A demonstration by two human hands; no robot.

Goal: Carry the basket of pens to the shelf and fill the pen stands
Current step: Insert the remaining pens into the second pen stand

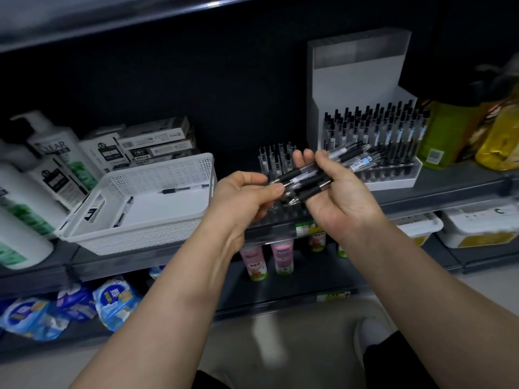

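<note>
My right hand (341,192) grips a bundle of several black-and-clear pens (337,167), held over a clear pen stand (276,161) on the shelf. My left hand (247,196) pinches the tip end of one pen in that bundle. The clear stand holds only a few pens at its back. Behind it to the right, a white display stand (365,130) is packed with upright pens. The white perforated basket (146,228) sits on the shelf to the left, with a few loose pens (182,189) lying in it.
Shampoo pump bottles (53,153) and boxed pen packs (151,144) stand left of the basket. Yellow and green bottles (477,136) crowd the shelf at the right. The shelf below holds pink bottles (282,256) and white tubs (477,228); blue packets (115,301) lie lower left.
</note>
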